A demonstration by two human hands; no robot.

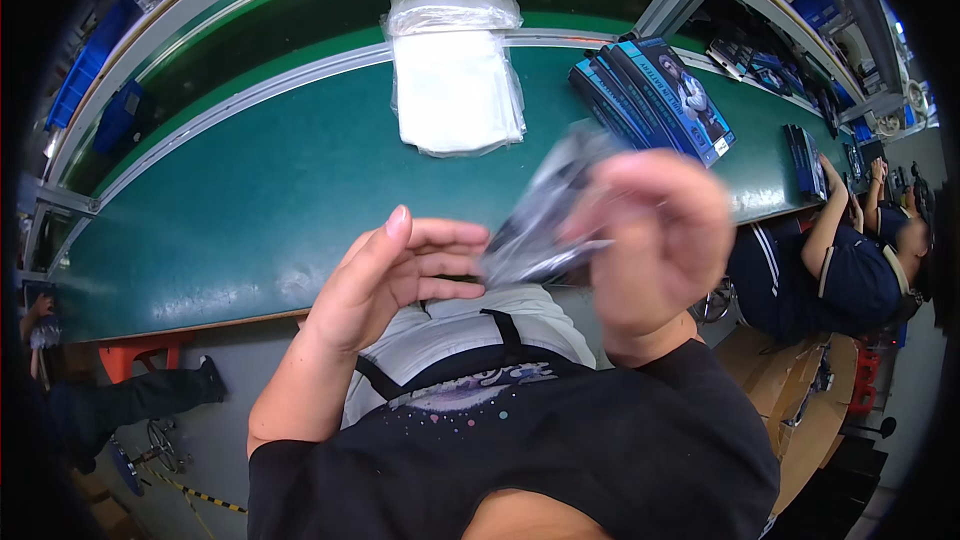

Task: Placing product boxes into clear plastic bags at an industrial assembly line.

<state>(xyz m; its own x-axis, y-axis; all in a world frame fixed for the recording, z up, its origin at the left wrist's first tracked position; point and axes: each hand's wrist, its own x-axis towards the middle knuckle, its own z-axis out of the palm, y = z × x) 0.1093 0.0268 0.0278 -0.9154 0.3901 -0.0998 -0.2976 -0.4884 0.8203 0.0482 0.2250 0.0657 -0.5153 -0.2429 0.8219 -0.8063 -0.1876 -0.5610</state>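
My right hand [660, 240], smeared by motion, pinches a clear plastic bag [545, 215] with something dark in it that I cannot make out. The bag hangs tilted over the near edge of the green table. Close to the bag's lower left edge, my left hand [385, 265] is open, thumb up and apart from the stretched fingers. Its fingertips are at the bag; whether they touch it, I cannot tell. Beyond both hands lies a stack of white sheets or bags in clear wrap [455, 90]. Several dark blue and black printed boxes [650, 95] lean together at the right.
The green table [250, 200] runs across in front of me, with a metal rail [300, 70] behind it. More boxes [803, 160] stand farther right, beside a co-worker [850, 260]. An open cardboard carton [800, 400] is at my right, a red stool [140, 355] under the table at left.
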